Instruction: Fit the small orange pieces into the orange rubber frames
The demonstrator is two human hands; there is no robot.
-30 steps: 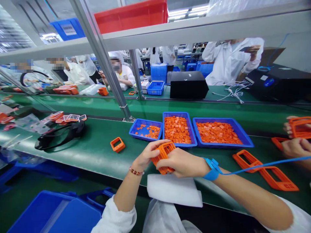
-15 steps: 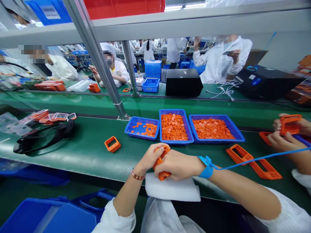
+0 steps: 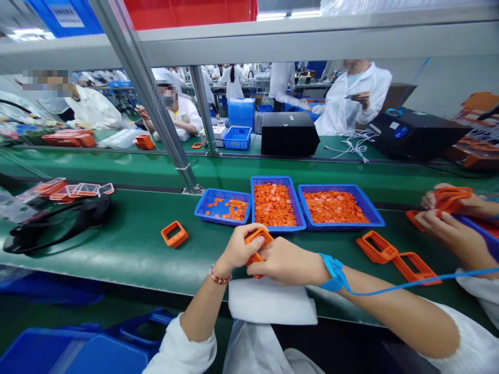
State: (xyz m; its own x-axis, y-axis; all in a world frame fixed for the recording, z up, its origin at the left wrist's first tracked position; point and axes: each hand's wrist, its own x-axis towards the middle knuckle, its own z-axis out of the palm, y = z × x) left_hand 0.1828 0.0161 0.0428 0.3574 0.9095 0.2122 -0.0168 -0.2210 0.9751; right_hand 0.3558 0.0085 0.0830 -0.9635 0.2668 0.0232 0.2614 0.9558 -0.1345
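Observation:
Between my hands is an orange plastic frame (image 3: pixel 257 240), held tilted above the front edge of the green bench. My left hand (image 3: pixel 238 248) grips its left side with the thumb across it. My right hand (image 3: pixel 283 261), with a blue strap at the wrist, closes on its right side; the fingertips are partly hidden. A white foam pad (image 3: pixel 273 304) lies just below my hands. Another orange frame (image 3: pixel 174 235) rests on the bench to the left. Behind my hands stand blue trays (image 3: pixel 277 228) of small orange pieces.
A co-worker's hands (image 3: pixel 448 208) hold orange frames at the far right. Stacked orange frames (image 3: pixel 415 267) lie nearer me on that side. Black straps (image 3: pixel 93 213) are at the left, a metal post (image 3: pixel 156 98) rises beyond, and a blue cord (image 3: pixel 421 288) crosses my right forearm.
The orange frame between my hands has turned, so its opening shows more. My camera view has shifted slightly to the right. The co-worker's hands at the right have changed their hold on orange frames.

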